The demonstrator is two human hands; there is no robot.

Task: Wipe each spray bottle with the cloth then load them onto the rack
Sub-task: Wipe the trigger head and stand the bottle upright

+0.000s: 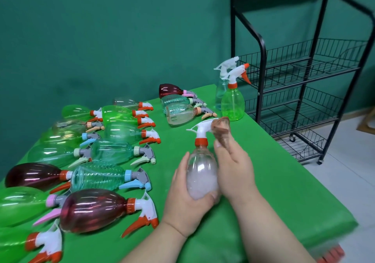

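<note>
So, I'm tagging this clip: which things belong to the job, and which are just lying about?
Job: clear bottle in the left hand; brown cloth in the right hand; bottles lying on the table; two upright bottles; black rack.
Lying about: wooden item, far right; blurred orange thing, bottom right.
</note>
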